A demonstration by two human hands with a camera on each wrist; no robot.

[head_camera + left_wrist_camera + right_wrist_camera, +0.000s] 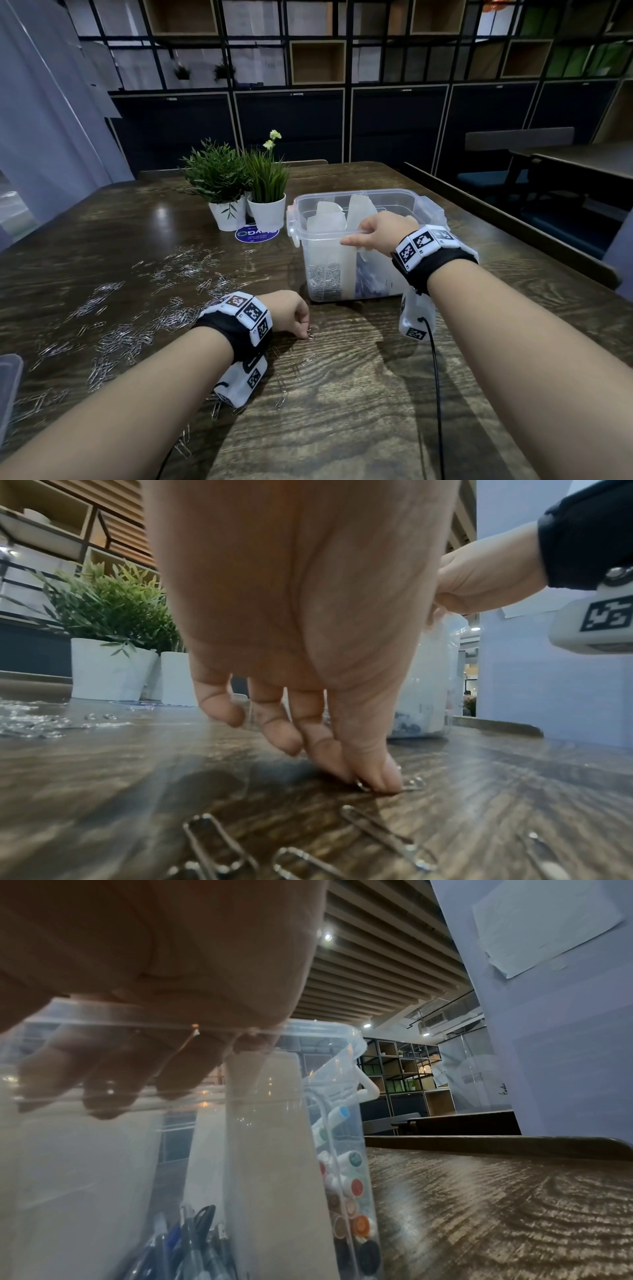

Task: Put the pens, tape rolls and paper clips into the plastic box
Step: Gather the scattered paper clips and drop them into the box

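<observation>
Steel clip (pixel 407 784) pinched by L hand (pixel 289 310) off tabletop (pixel 359 394); R hand (pixel 383 231) curled over box (pixel 346 205) rim, prob. steadying it.

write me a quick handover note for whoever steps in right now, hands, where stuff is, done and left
Left hand: thumb and fingertip pinching one paper clip on the table, near the box's front.
Right hand: fingers hooked over the near rim of the plastic box, steadying it.
Done: pens and a pile of clips sit in separate compartments.
Left: many loose clips are scattered across the table's left side. Tape rolls: I cannot tell.
</observation>
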